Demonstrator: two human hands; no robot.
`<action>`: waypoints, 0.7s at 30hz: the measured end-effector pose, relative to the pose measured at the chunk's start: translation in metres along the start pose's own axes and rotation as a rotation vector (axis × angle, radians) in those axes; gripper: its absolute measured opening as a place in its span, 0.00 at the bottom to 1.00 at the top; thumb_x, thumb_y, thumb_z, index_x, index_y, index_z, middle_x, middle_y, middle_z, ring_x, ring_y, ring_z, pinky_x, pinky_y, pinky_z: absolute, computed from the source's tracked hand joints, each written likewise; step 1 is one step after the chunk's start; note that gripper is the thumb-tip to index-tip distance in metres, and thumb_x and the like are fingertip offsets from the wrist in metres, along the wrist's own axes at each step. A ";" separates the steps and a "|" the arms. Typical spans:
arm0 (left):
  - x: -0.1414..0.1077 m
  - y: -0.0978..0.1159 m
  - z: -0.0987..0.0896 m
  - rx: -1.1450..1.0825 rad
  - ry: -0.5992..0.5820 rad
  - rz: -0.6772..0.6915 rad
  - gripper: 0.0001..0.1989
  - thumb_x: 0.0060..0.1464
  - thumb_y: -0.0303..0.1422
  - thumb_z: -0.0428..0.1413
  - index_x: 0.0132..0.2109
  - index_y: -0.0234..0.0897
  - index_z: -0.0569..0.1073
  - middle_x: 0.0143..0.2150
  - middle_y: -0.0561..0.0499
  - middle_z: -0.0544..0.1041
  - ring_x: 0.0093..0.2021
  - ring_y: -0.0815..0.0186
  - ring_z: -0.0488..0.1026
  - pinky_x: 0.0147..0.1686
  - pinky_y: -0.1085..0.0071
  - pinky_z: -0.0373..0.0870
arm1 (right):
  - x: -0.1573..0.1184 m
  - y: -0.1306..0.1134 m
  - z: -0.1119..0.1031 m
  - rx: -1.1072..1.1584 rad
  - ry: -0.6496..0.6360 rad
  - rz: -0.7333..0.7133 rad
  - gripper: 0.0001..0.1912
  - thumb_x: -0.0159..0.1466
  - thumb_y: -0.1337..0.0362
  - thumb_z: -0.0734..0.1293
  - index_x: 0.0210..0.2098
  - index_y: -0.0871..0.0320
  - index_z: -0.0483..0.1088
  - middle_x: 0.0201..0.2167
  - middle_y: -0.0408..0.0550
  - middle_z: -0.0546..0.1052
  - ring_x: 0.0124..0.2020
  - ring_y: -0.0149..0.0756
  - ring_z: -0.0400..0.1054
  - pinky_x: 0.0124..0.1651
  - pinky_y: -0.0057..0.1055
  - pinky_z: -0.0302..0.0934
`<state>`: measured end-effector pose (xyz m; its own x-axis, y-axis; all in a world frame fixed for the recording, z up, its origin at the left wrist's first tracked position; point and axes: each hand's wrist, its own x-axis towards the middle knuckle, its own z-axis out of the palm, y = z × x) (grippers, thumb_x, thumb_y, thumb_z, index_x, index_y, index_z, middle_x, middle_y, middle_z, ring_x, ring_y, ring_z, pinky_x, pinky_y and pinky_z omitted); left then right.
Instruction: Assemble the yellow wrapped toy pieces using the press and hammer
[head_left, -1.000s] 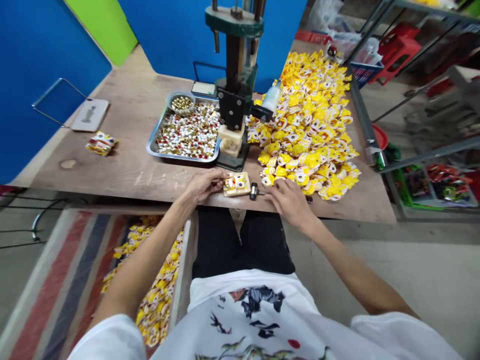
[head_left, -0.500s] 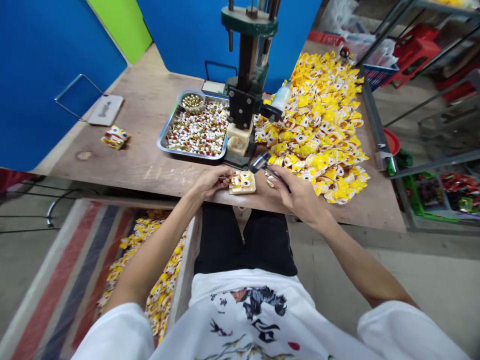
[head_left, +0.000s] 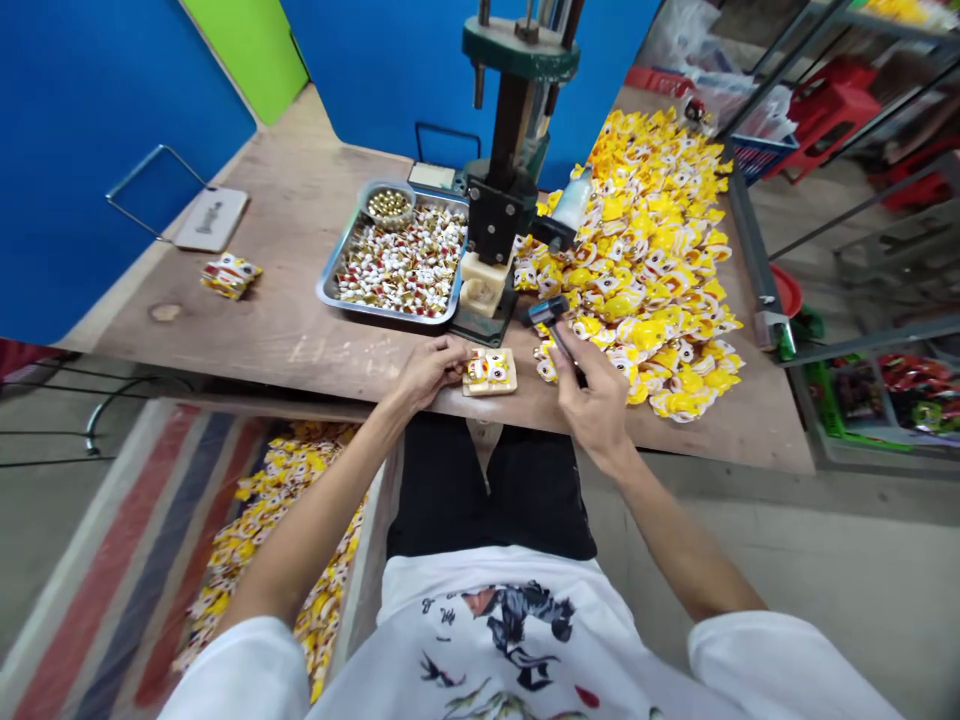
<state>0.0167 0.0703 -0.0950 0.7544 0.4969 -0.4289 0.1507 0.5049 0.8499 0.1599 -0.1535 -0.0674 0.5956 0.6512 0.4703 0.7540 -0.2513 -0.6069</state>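
My left hand [head_left: 431,370] lies at the table's near edge, its fingers gripping the left end of a yellow-and-white cartoon-faced packet [head_left: 489,370]. That packet sits on a small wooden block [head_left: 489,389]. My right hand [head_left: 592,395] is shut around the handle of a small metal hammer [head_left: 547,312], raised above the table to the right of the block. Behind the hammer head stands a large heap of yellow packets [head_left: 637,250]. A benchtop press [head_left: 502,190] rises beyond both hands.
A steel tray [head_left: 330,285] holds small white, red and gold pieces, with a bowl of brass parts [head_left: 388,207] at its back. A loose packet [head_left: 230,277] lies at the left. Below the table's near edge, a striped-lined bin [head_left: 135,560] holds more yellow packets.
The hammer has risen from the table into the air in my right hand, its head now up and pointing away from me. The view has shifted slightly.
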 end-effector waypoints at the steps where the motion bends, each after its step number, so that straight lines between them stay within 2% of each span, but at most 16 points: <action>1: -0.003 -0.001 -0.002 0.041 -0.020 0.046 0.17 0.43 0.37 0.74 0.32 0.37 0.74 0.26 0.57 0.69 0.25 0.74 0.62 0.26 0.77 0.59 | -0.005 0.000 -0.001 -0.030 -0.026 0.008 0.23 0.80 0.59 0.62 0.71 0.51 0.76 0.57 0.57 0.82 0.55 0.47 0.79 0.62 0.44 0.76; 3: -0.009 -0.004 -0.004 0.175 -0.080 0.149 0.22 0.44 0.39 0.77 0.44 0.37 0.80 0.30 0.57 0.71 0.27 0.73 0.63 0.29 0.76 0.62 | -0.017 0.002 0.004 -0.112 -0.126 0.040 0.23 0.81 0.58 0.61 0.69 0.52 0.77 0.53 0.58 0.80 0.50 0.46 0.79 0.56 0.42 0.77; 5: -0.013 -0.006 -0.006 0.337 -0.115 0.248 0.29 0.42 0.40 0.79 0.51 0.38 0.82 0.33 0.57 0.73 0.31 0.70 0.66 0.33 0.74 0.65 | -0.027 0.006 0.017 -0.212 -0.185 0.098 0.24 0.81 0.59 0.59 0.69 0.55 0.77 0.53 0.59 0.79 0.50 0.47 0.79 0.54 0.41 0.76; 8: -0.017 -0.005 -0.007 0.475 -0.086 0.373 0.30 0.42 0.40 0.80 0.52 0.38 0.83 0.37 0.54 0.75 0.34 0.68 0.69 0.38 0.72 0.69 | -0.034 0.009 0.040 -0.404 -0.162 0.142 0.24 0.81 0.60 0.59 0.70 0.57 0.76 0.54 0.61 0.80 0.54 0.51 0.76 0.55 0.43 0.72; 11: -0.025 0.005 -0.021 0.472 -0.035 0.460 0.28 0.44 0.41 0.80 0.51 0.40 0.83 0.48 0.48 0.79 0.41 0.64 0.75 0.43 0.70 0.73 | -0.030 0.007 0.050 -0.524 -0.091 0.058 0.21 0.80 0.62 0.62 0.65 0.57 0.79 0.47 0.60 0.80 0.51 0.52 0.73 0.53 0.45 0.69; 14: -0.043 0.023 -0.059 0.456 0.138 0.481 0.29 0.46 0.43 0.79 0.53 0.41 0.82 0.56 0.45 0.80 0.49 0.60 0.79 0.49 0.68 0.76 | -0.023 0.006 0.040 -0.526 -0.012 -0.042 0.17 0.79 0.62 0.63 0.58 0.54 0.82 0.43 0.58 0.79 0.45 0.51 0.71 0.49 0.44 0.66; 16: -0.055 0.034 -0.096 0.474 0.343 0.498 0.30 0.48 0.44 0.77 0.55 0.40 0.80 0.54 0.45 0.82 0.47 0.62 0.79 0.49 0.69 0.76 | -0.018 0.008 0.027 -0.549 0.029 -0.050 0.17 0.79 0.57 0.64 0.58 0.53 0.82 0.47 0.60 0.79 0.47 0.52 0.70 0.49 0.45 0.64; 18: -0.062 0.044 -0.135 0.504 0.579 0.539 0.30 0.49 0.44 0.76 0.55 0.38 0.79 0.50 0.46 0.82 0.42 0.65 0.78 0.46 0.71 0.76 | -0.013 0.014 0.016 -0.600 0.011 -0.050 0.19 0.79 0.53 0.65 0.60 0.55 0.80 0.53 0.63 0.79 0.51 0.56 0.69 0.50 0.46 0.62; 21: -0.054 0.058 -0.187 0.568 0.855 0.555 0.30 0.49 0.40 0.76 0.55 0.35 0.76 0.48 0.48 0.81 0.40 0.67 0.76 0.42 0.74 0.74 | -0.008 0.025 0.009 -0.633 -0.090 -0.102 0.22 0.79 0.51 0.64 0.62 0.58 0.78 0.52 0.64 0.81 0.52 0.58 0.68 0.51 0.48 0.60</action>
<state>-0.1349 0.2045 -0.0797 0.1630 0.9732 0.1621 0.3625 -0.2119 0.9076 0.1710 -0.1584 -0.0925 0.5075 0.7449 0.4331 0.8394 -0.5409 -0.0534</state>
